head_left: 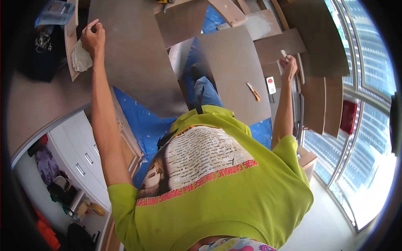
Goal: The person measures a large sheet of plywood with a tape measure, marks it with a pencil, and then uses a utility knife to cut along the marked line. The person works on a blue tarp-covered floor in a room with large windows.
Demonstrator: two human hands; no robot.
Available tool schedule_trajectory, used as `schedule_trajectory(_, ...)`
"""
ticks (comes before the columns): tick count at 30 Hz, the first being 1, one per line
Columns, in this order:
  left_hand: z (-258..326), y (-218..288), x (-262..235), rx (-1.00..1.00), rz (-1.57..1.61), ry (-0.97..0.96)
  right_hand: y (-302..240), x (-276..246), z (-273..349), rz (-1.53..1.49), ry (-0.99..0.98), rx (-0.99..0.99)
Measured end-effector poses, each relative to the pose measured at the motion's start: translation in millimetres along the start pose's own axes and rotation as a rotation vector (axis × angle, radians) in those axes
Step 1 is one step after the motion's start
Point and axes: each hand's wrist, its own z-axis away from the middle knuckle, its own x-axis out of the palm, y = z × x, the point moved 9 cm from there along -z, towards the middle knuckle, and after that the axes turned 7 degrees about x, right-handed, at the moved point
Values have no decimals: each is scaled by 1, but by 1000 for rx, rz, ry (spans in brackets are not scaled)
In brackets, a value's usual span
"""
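Note:
At the far left, my left hand [93, 39] is raised over the edge of a large brown panel [130, 54], its fingers curled in a pinch. Whether anything sits between those fingers is hidden. A crumpled off-white cloth [81, 57] rests just below it, against a wooden ledge [72, 67]. Off to the right, my right hand [288, 68] closes round a small pale piece [283, 53] whose kind I cannot make out. Between my arms, a box cutter [253, 92] with an orange handle lies on a second brown panel [234, 62]. A white rectangular item with a red mark [271, 85] is near my right forearm.
Blue sheeting [140, 121] covers the floor under the panels. More boards [314, 37] lean by the tall windows [364, 113] on the right. A yellow-and-black tool [165, 3] lies at the top. White cabinets [79, 146] and tape rolls [97, 209] are at lower left.

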Motion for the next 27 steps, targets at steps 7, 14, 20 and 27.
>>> schedule_trajectory(7, 44, 34, -50, 307, 243, 138, 184, -152, 177, -158, 249, 381)
schedule_trajectory(14, 216, 84, -131, 248, 351, 54, 238, -151, 259, 95, 45, 395)
schedule_trajectory(20, 389, 35, -132, 71, 434, -281, 263, -99, 263, 330, -304, 581)
schedule_trajectory(27, 677, -85, -126, -487, 522, -811, 246, -36, 268, 417, -539, 472)
